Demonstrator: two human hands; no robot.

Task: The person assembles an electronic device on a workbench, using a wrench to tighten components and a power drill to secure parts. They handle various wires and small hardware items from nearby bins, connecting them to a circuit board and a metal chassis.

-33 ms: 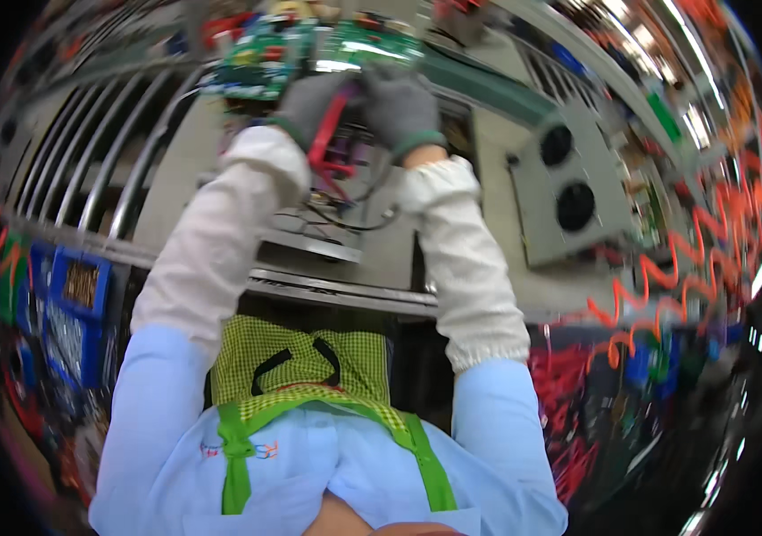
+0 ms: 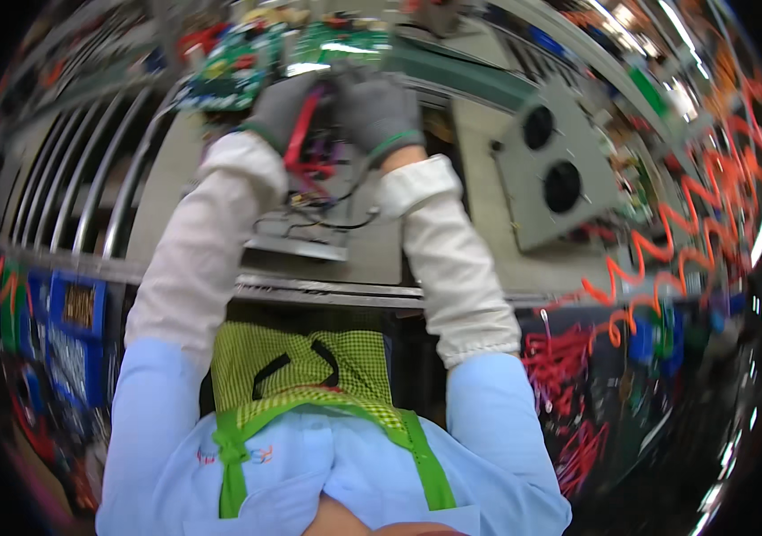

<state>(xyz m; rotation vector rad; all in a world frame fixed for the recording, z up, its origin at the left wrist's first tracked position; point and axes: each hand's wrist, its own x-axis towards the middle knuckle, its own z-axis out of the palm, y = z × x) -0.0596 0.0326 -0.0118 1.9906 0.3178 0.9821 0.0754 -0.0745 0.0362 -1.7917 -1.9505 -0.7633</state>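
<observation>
My left hand (image 2: 284,109), in a grey glove, is closed around a bundle of red cables (image 2: 303,134) that hangs down from its inner side. Close beside it, my right hand (image 2: 377,112), also gloved, has its fingers curled in against the left; what they pinch is hidden. Below the hands is an open metal unit (image 2: 300,247) with dark and purple wires and a black cable (image 2: 354,221). Just beyond the hands lie two green circuit boards, one at the left (image 2: 233,73) and a shinier one (image 2: 341,43) straight ahead.
A grey metal box with two round fans (image 2: 559,165) stands at the right. Metal rollers (image 2: 99,174) run along the left. Orange coiled hoses (image 2: 657,250) hang at the right. Blue bins (image 2: 77,308) sit lower left, and red cables (image 2: 557,362) hang lower right.
The whole view has shifted slightly, so the bench and both hands appear a little further left. The hands stay together at the red cables.
</observation>
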